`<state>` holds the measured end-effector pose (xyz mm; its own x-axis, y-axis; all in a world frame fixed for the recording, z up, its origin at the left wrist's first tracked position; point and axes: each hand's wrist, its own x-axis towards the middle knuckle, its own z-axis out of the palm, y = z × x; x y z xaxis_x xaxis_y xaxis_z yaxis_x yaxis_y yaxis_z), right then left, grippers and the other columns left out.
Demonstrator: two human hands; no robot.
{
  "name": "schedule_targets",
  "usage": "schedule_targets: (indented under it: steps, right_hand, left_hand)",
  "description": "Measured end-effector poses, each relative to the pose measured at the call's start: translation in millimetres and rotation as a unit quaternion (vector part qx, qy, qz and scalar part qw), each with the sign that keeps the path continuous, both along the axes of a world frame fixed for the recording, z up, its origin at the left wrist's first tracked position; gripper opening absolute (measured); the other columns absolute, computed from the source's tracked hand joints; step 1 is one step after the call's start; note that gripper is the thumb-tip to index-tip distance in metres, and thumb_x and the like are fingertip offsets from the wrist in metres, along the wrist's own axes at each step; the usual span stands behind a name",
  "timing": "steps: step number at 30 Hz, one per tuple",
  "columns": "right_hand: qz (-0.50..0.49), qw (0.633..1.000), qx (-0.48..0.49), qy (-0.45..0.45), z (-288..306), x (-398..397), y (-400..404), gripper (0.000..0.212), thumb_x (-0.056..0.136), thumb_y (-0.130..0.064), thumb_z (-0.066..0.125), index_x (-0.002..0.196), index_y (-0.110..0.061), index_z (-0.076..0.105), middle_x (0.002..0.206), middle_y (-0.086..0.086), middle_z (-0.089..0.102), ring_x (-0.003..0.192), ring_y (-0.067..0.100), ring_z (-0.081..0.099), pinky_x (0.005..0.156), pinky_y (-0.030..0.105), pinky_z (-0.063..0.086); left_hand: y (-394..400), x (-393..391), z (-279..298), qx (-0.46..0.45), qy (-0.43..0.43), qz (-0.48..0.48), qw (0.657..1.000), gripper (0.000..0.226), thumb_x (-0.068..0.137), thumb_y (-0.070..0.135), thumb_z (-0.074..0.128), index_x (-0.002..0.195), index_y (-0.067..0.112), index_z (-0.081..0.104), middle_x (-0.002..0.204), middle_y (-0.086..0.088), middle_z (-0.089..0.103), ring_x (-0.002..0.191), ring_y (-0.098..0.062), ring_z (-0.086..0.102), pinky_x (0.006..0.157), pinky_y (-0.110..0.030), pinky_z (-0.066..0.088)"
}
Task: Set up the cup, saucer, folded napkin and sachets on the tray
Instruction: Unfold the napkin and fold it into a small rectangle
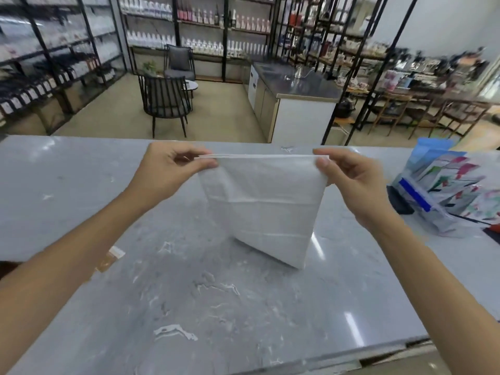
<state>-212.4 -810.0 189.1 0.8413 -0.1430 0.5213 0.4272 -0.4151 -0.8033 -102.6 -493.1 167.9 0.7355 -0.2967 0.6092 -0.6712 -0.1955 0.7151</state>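
A white paper napkin [261, 204] hangs folded double above the grey marble counter [189, 293], its lower edge resting on the stone. My left hand [170, 171] pinches the napkin's top left corner. My right hand [349, 180] pinches the top right corner, so the two top edges lie together. A brown sachet [109, 259] lies on the counter beside my left forearm. No cup, saucer or tray shows in the head view.
A clear bag of colourful packets [446, 190] stands at the counter's right side, with a dark object behind it. Beyond the counter are a black chair [163, 104], a steel-topped cabinet [297, 85] and shelves of bottles.
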Motion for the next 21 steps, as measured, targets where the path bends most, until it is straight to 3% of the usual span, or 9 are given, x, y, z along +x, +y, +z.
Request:
schedule_targets:
  steps: [6,11,14,21]
  right_hand:
    - [-0.006,0.995,-0.002,-0.096,49,11,-4,0.017,0.094,-0.021,0.072,0.097,-0.036,0.078,0.087,-0.010,0.077,0.071,0.007,0.067,0.059,0.021,0.056]
    - [0.011,0.987,0.007,-0.162,71,10,4,0.015,0.094,-0.025,0.072,0.097,-0.038,0.079,0.087,-0.014,0.077,0.065,0.002,0.065,0.055,0.020,0.056]
    - [0.025,0.984,0.013,-0.173,78,13,7,0.013,0.093,-0.027,0.073,0.097,-0.038,0.079,0.088,-0.013,0.078,0.064,0.003,0.064,0.055,0.021,0.056]
    - [0.038,0.991,-0.012,-0.128,79,31,14,0.013,0.094,-0.025,0.072,0.093,-0.036,0.078,0.077,-0.018,0.074,0.062,-0.002,0.062,0.055,0.013,0.049]
  left_hand:
    - [3,-2,71,-0.026,-0.084,-0.027,0.996,0.008,0.082,0.030,0.081,0.086,0.035,0.077,0.077,0.026,0.076,0.067,0.008,0.067,0.064,-0.010,0.054]
    - [16,-13,111,-0.026,-0.143,-0.019,0.989,0.012,0.083,0.033,0.082,0.085,0.045,0.079,0.082,0.029,0.076,0.071,0.008,0.068,0.067,-0.010,0.054]
    - [22,-12,119,-0.004,-0.164,-0.017,0.986,0.013,0.084,0.026,0.081,0.090,0.038,0.077,0.083,0.033,0.074,0.072,0.010,0.069,0.068,-0.007,0.053]
    - [33,1,123,0.057,-0.125,-0.014,0.990,0.019,0.082,0.031,0.081,0.080,0.050,0.078,0.076,0.029,0.075,0.067,0.011,0.067,0.065,-0.003,0.049]
